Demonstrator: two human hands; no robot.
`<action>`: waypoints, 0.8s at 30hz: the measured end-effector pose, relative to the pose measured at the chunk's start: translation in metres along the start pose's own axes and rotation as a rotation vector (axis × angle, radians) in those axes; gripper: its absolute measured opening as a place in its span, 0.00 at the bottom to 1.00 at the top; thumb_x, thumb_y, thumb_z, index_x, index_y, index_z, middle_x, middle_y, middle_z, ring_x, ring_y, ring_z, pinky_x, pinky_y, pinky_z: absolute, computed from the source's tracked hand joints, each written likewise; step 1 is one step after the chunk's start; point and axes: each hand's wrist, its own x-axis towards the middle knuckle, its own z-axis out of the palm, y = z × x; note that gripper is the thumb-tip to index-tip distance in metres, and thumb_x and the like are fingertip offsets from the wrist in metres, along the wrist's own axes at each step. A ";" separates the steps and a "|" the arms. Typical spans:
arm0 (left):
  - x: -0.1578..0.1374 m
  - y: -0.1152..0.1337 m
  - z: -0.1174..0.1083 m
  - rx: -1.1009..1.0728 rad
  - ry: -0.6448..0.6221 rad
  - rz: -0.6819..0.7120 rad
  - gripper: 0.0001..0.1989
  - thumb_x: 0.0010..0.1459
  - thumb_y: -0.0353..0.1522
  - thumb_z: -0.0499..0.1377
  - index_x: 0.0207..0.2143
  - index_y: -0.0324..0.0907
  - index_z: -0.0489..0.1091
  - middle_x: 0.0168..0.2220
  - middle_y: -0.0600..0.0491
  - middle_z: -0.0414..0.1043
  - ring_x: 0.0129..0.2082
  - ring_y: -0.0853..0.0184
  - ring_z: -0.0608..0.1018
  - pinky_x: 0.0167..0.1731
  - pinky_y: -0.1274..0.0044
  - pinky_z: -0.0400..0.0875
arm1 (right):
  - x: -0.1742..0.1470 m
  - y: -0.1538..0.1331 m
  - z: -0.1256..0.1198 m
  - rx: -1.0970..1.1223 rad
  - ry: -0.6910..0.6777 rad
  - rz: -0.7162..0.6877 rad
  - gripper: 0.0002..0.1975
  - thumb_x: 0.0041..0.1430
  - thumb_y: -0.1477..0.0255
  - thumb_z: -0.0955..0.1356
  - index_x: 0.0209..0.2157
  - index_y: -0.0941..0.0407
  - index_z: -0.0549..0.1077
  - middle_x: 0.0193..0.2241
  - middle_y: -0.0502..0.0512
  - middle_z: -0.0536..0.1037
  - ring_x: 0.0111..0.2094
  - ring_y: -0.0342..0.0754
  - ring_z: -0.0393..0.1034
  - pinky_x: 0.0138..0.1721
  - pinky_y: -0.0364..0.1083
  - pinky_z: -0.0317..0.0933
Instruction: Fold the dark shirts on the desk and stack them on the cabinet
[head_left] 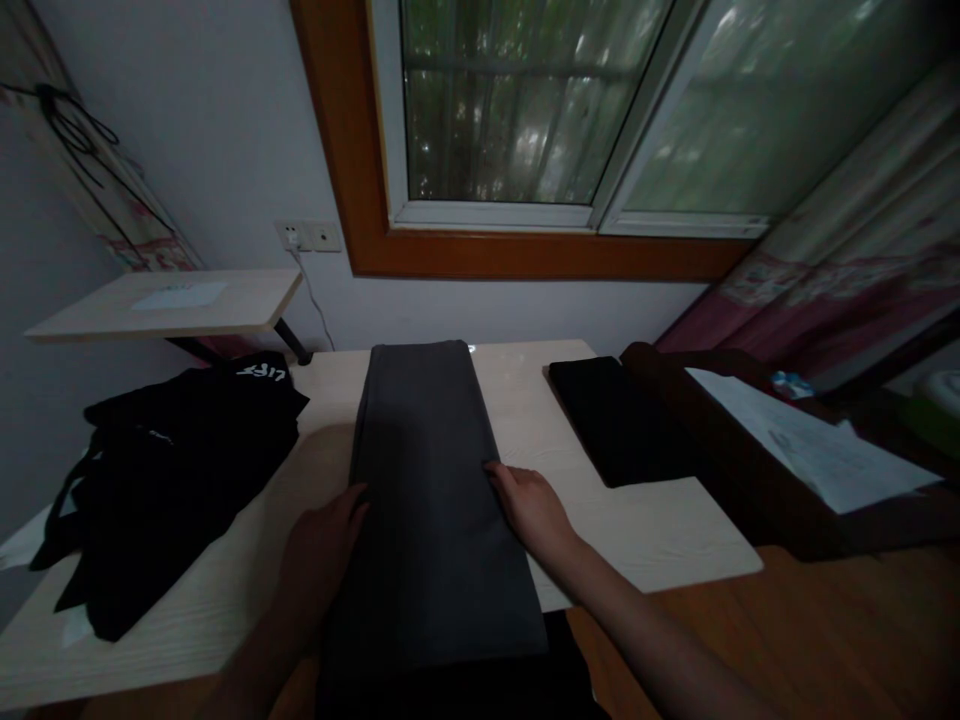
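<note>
A long strip of folded dark grey cloth [435, 480], seemingly a garment, lies flat down the middle of the table. Its near end reaches past the table's front edge. At its left edge, my left hand [319, 545] has its fingers curled in and closed on the side. Opposite, my right hand [531, 508] pinches the right edge, thumb near the top and the other fingers partly hidden. The cloth looks smooth and straight-sided between the hands. What lies under it is hidden.
A heap of black clothing [180, 460] with white lettering lies left, beside a small raised shelf [157, 305] holding paper. To the right are a flat black folded item [622, 420] and a brown surface with a paper sheet [810, 440]. The pale table [675, 530] stands below a window.
</note>
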 end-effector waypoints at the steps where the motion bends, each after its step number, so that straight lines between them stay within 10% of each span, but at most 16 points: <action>1: -0.004 0.000 0.001 0.005 0.002 0.009 0.21 0.72 0.38 0.45 0.61 0.47 0.67 0.56 0.48 0.77 0.47 0.59 0.82 0.48 0.67 0.73 | -0.005 0.000 -0.001 0.002 -0.005 -0.007 0.17 0.73 0.71 0.59 0.59 0.56 0.69 0.46 0.61 0.82 0.46 0.52 0.77 0.51 0.50 0.65; 11: -0.016 0.008 -0.014 -0.058 -0.146 -0.057 0.25 0.71 0.42 0.46 0.67 0.48 0.59 0.47 0.47 0.82 0.38 0.59 0.84 0.41 0.68 0.75 | -0.024 0.000 -0.013 0.065 -0.101 0.037 0.22 0.73 0.68 0.58 0.65 0.52 0.63 0.39 0.58 0.83 0.40 0.52 0.79 0.43 0.47 0.67; 24: 0.082 0.014 -0.026 0.216 0.097 -0.040 0.29 0.71 0.43 0.45 0.70 0.42 0.54 0.50 0.39 0.75 0.50 0.50 0.76 0.46 0.64 0.70 | 0.058 -0.008 -0.017 -0.031 0.060 0.199 0.27 0.74 0.66 0.56 0.70 0.54 0.53 0.52 0.66 0.76 0.47 0.55 0.75 0.47 0.48 0.64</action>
